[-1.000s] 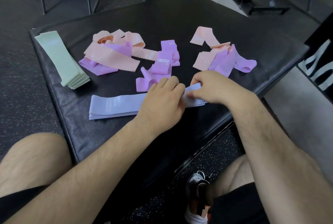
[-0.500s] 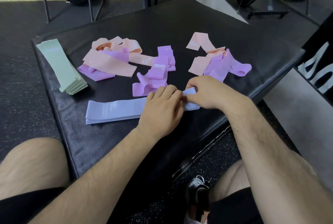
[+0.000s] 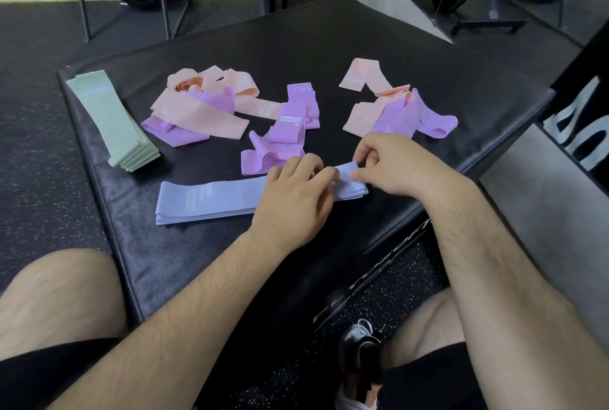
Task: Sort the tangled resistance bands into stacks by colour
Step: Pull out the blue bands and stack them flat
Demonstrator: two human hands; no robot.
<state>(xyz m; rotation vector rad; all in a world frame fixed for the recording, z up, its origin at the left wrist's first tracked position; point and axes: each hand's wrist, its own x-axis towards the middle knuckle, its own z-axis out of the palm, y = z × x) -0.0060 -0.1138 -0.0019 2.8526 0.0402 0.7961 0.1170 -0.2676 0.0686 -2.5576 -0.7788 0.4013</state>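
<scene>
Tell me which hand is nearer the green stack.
Left. The left hand rests on the lavender stack, right of the green stack; the right hand pinches it farther right.

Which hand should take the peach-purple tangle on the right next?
Right, probably. The right hand lies just in front of that tangle, pinching the end of the blue stack; the left hand rests on the stack, farther left.
</scene>
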